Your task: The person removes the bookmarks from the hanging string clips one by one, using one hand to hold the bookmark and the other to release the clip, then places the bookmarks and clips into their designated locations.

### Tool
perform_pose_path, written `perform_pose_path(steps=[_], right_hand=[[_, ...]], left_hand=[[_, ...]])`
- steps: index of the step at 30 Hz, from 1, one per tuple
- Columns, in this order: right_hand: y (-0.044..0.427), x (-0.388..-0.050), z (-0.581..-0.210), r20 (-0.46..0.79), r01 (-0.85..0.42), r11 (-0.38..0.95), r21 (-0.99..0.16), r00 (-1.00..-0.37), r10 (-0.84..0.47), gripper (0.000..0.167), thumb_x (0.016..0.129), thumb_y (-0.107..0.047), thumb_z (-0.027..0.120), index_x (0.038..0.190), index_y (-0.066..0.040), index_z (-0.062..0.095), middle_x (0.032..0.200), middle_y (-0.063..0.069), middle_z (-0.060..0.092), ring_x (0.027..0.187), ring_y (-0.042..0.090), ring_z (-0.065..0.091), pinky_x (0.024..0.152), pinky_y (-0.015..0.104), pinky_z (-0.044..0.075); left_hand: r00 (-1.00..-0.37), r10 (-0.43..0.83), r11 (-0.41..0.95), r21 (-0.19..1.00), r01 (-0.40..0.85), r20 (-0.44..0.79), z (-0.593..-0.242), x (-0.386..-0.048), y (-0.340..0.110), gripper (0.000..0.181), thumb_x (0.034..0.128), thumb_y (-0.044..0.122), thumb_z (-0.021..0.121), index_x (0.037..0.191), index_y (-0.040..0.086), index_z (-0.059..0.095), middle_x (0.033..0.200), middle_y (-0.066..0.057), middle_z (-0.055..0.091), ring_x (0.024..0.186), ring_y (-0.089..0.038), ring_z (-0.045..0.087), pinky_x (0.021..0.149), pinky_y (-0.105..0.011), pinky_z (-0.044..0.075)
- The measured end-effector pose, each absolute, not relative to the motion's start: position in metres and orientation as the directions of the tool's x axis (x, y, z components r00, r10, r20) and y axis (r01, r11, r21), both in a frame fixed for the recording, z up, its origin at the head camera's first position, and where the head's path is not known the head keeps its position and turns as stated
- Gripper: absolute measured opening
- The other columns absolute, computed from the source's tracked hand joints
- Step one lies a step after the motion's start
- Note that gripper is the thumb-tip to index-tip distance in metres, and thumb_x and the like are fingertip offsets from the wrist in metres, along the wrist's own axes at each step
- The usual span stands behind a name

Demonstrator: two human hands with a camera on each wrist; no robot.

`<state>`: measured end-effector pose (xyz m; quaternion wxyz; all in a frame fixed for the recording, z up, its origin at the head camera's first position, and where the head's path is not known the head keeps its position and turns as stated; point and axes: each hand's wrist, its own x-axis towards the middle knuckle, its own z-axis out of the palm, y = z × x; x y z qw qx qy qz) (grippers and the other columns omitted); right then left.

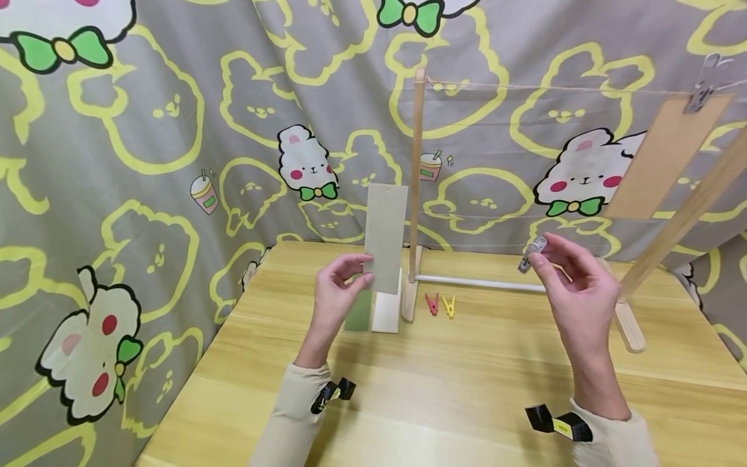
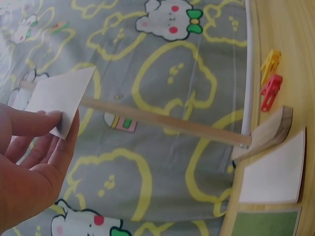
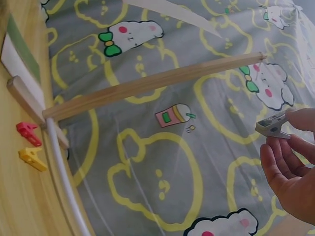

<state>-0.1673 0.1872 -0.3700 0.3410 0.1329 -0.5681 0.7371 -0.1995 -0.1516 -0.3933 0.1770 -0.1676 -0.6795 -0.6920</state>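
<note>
Plainly, left hand (image 1: 338,288) pinches a near-upright long card (image 1: 386,227); right hand (image 1: 583,285), a clip (image 1: 530,254) slanting down-left.

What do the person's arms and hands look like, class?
The left sleeve and right sleeve are plain beige. Each bears a black, angular wrist camera; a yellow label shows clearly on the right one. The left hand and right hand are ungloved.

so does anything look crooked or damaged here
Nothing clearly stands out. The held grey card shows no visible damage. The hanging tan card slants under its clip, but the wooden post beside it leans likewise in the head view, so the camera angle may be why.
</note>
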Motion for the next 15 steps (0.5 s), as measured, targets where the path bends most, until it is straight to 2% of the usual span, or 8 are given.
perform_pose_path(steps=[3, 15], right_hand=[[0.187, -0.17, -0.373, 0.572, -0.641, -0.122, -0.757, -0.742, 0.349, 0.038, 0.084, 0.018, 0.073, 0.121, 0.018, 0.065, 0.101, 0.013, 0.07, 0.091, 0.018, 0.069, 0.088, 0.02, 0.057], [0.19, -0.18, -0.387, 0.525, -0.536, 0.072, -0.841, -0.778, 0.346, 0.035, 0.087, 0.01, 0.075, 0.121, 0.011, 0.069, 0.1, 0.009, 0.069, 0.091, 0.015, 0.068, 0.084, 0.016, 0.056]], left_hand=[[-0.892, -0.021, -0.028, 0.892, 0.451, 0.451, -0.392, -0.203, -0.157, 0.029, 0.0822, -0.022, 0.07, 0.11, -0.013, 0.068, 0.112, -0.028, 0.069, 0.087, -0.014, 0.069, 0.076, -0.024, 0.061], [-0.921, -0.044, 0.008, 0.922, 0.388, 0.388, -0.399, -0.214, -0.188, 0.037, 0.0801, -0.026, 0.07, 0.115, -0.013, 0.068, 0.118, -0.024, 0.067, 0.091, -0.019, 0.069, 0.078, -0.026, 0.061]])
